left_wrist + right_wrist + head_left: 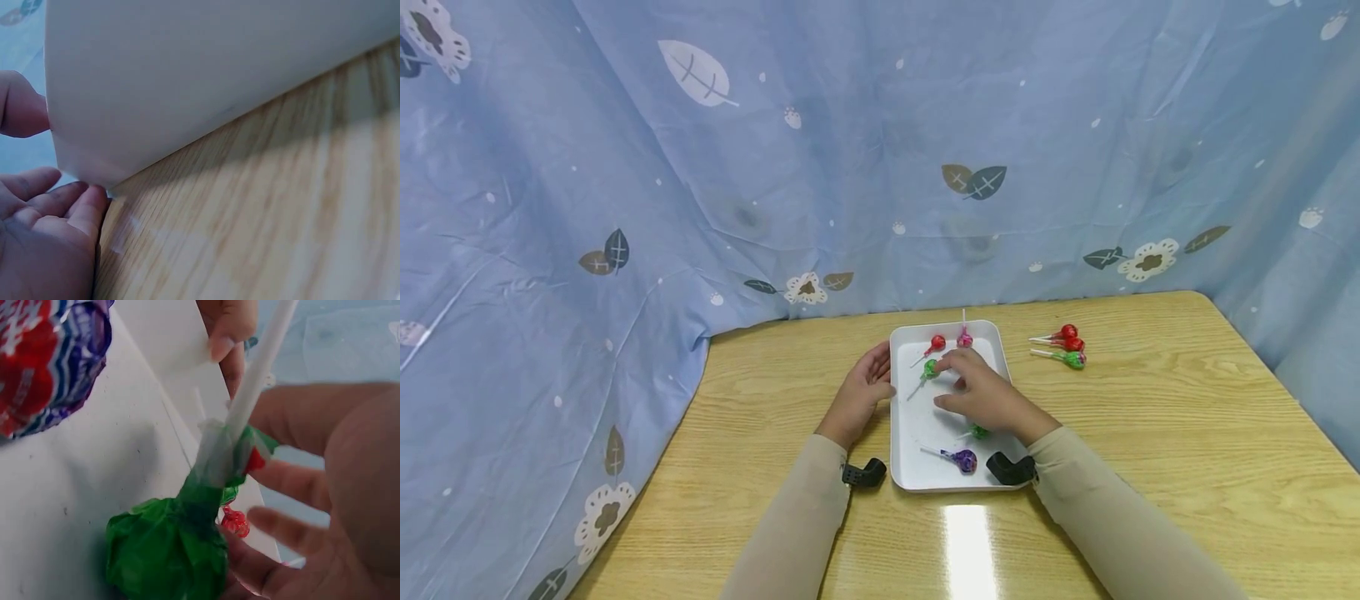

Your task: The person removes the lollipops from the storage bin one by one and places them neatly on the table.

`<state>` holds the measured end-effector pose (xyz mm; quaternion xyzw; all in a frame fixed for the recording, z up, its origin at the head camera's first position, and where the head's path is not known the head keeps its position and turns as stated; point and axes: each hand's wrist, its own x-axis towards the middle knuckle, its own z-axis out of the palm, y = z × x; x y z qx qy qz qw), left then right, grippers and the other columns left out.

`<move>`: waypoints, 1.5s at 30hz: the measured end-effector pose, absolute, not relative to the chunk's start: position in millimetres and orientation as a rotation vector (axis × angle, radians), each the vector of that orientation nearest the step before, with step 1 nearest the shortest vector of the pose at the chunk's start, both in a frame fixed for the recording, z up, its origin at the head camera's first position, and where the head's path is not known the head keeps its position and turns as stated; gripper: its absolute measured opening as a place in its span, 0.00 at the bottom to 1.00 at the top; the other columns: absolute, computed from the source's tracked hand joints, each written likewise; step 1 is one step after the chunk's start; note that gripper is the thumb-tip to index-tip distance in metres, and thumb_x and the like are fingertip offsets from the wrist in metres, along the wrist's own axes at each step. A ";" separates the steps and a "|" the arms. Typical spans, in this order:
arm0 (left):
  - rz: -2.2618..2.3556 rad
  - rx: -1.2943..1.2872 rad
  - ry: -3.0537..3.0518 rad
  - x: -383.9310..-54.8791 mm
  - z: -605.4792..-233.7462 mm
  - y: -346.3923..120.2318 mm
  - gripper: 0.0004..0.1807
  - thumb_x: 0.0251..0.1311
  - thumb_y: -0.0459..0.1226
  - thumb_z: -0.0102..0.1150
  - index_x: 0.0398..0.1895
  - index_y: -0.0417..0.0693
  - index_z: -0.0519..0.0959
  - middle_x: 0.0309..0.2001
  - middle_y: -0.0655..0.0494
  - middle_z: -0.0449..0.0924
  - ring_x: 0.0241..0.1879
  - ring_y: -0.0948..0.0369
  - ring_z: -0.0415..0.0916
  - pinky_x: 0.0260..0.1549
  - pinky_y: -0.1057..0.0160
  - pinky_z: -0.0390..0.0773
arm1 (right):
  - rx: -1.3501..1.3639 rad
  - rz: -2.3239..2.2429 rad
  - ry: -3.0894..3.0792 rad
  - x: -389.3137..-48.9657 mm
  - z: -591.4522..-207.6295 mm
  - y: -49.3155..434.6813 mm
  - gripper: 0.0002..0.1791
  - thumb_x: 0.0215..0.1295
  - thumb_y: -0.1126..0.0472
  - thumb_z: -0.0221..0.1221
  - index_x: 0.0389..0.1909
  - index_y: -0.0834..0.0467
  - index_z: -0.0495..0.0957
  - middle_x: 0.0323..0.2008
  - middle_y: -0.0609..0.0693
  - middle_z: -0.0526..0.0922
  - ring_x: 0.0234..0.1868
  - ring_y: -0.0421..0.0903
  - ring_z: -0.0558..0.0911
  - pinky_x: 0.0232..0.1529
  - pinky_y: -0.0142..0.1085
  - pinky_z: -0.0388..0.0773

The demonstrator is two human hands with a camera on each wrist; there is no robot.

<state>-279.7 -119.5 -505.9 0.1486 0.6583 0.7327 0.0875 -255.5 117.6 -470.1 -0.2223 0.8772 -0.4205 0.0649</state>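
A white tray (913,429) lies on the table with several wrapped lollipops in it. My left hand (857,396) holds the tray's left wall, thumb over the rim and fingers outside; the left wrist view shows fingertips low at the tray's corner. Over the tray is my right hand (983,398), fingers spread and bent with nothing between them. Its fingertips are beside a green lollipop (930,369); contact is unclear. Another green lollipop (165,550) lies under the right wrist, near a purple lollipop (964,460). A red lollipop (937,342) and a pink one (965,340) lie toward the back.
On the wooden table (1157,400), right of the tray, lie two red lollipops (1071,342) and a green lollipop (1075,359). A blue patterned curtain (880,150) hangs behind the table and along its left side.
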 end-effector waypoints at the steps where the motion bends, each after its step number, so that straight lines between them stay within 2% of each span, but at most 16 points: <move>1: 2.185 0.448 1.955 -279.6 -506.1 -119.5 0.43 0.49 0.18 0.48 0.74 0.40 0.53 0.71 0.47 0.55 0.69 0.54 0.55 0.62 0.62 0.62 | -0.718 -1.250 2.641 -255.2 -470.2 117.1 0.27 0.58 0.55 0.66 0.58 0.57 0.73 0.63 0.53 0.63 0.49 0.51 0.74 0.50 0.43 0.75; 5: 2.189 0.457 1.947 -279.7 -505.7 -119.2 0.43 0.49 0.18 0.47 0.74 0.40 0.51 0.71 0.45 0.54 0.69 0.53 0.55 0.63 0.61 0.62 | -0.890 -1.185 2.602 -254.1 -469.2 115.1 0.29 0.58 0.56 0.66 0.60 0.59 0.71 0.67 0.54 0.62 0.53 0.51 0.74 0.54 0.44 0.72; 11: 2.182 0.460 1.923 -279.3 -503.1 -119.3 0.43 0.51 0.16 0.46 0.74 0.39 0.50 0.72 0.44 0.52 0.69 0.52 0.53 0.64 0.59 0.60 | -0.893 -1.178 2.582 -253.4 -469.4 115.1 0.28 0.59 0.56 0.66 0.60 0.58 0.72 0.66 0.52 0.62 0.52 0.50 0.74 0.54 0.43 0.72; 12: 2.180 0.468 1.913 -279.0 -501.9 -119.4 0.43 0.51 0.16 0.46 0.74 0.38 0.49 0.72 0.42 0.51 0.70 0.51 0.52 0.64 0.58 0.59 | -0.896 -1.170 2.586 -253.3 -469.4 115.2 0.30 0.58 0.55 0.66 0.61 0.58 0.71 0.67 0.52 0.60 0.54 0.51 0.73 0.55 0.44 0.72; 16: 2.180 0.519 1.867 -276.6 -492.1 -119.2 0.43 0.51 0.16 0.44 0.73 0.33 0.45 0.73 0.37 0.46 0.70 0.46 0.47 0.66 0.54 0.55 | -0.946 -1.057 2.629 -253.3 -469.2 114.5 0.39 0.56 0.52 0.67 0.67 0.57 0.64 0.72 0.54 0.54 0.66 0.54 0.61 0.63 0.49 0.62; 19: 2.169 0.543 1.863 -274.0 -484.1 -118.7 0.43 0.51 0.16 0.44 0.73 0.31 0.43 0.73 0.36 0.44 0.71 0.44 0.46 0.66 0.52 0.54 | -0.987 -0.969 2.663 -253.1 -469.2 113.7 0.41 0.56 0.49 0.67 0.69 0.56 0.63 0.72 0.53 0.55 0.69 0.54 0.55 0.66 0.50 0.55; 22: 2.158 0.535 1.878 -271.8 -481.1 -118.8 0.43 0.51 0.16 0.44 0.73 0.31 0.44 0.72 0.35 0.44 0.71 0.44 0.45 0.66 0.51 0.53 | -0.968 -0.996 2.677 -253.1 -470.2 113.4 0.36 0.57 0.51 0.67 0.65 0.57 0.67 0.67 0.51 0.61 0.65 0.52 0.61 0.64 0.47 0.60; 26: 2.165 0.523 1.891 -270.9 -483.8 -118.5 0.44 0.49 0.17 0.45 0.72 0.29 0.45 0.72 0.34 0.45 0.70 0.42 0.46 0.66 0.51 0.53 | -0.848 -1.102 2.689 -252.8 -472.4 114.1 0.31 0.58 0.53 0.66 0.61 0.56 0.70 0.58 0.50 0.64 0.53 0.48 0.69 0.55 0.42 0.68; 32: 2.169 0.501 1.889 -271.2 -484.0 -117.1 0.43 0.50 0.16 0.45 0.73 0.31 0.46 0.72 0.36 0.47 0.71 0.45 0.47 0.66 0.53 0.54 | -0.642 -1.120 2.748 -253.1 -472.4 114.8 0.29 0.59 0.54 0.65 0.60 0.55 0.71 0.53 0.53 0.63 0.42 0.46 0.71 0.43 0.39 0.72; 35: 2.175 0.491 1.900 -270.9 -484.0 -116.5 0.43 0.49 0.16 0.45 0.73 0.32 0.47 0.72 0.38 0.48 0.70 0.46 0.48 0.66 0.53 0.55 | -0.582 -1.094 2.757 -254.2 -471.3 114.3 0.23 0.60 0.58 0.64 0.56 0.56 0.74 0.49 0.51 0.68 0.39 0.44 0.72 0.39 0.38 0.74; 39: 2.172 0.503 1.891 -270.8 -483.7 -116.9 0.43 0.49 0.17 0.45 0.73 0.31 0.46 0.72 0.37 0.47 0.70 0.45 0.47 0.66 0.52 0.54 | -0.569 -1.070 2.735 -255.5 -471.4 113.6 0.14 0.60 0.63 0.63 0.47 0.55 0.78 0.41 0.47 0.74 0.39 0.41 0.75 0.41 0.38 0.75; 45: 2.171 0.526 1.882 -276.0 -494.7 -119.1 0.43 0.50 0.16 0.44 0.73 0.33 0.45 0.73 0.38 0.46 0.71 0.46 0.46 0.66 0.55 0.54 | -0.562 -1.085 2.700 -255.0 -469.4 111.9 0.11 0.58 0.64 0.65 0.41 0.54 0.78 0.36 0.44 0.75 0.36 0.41 0.75 0.39 0.38 0.76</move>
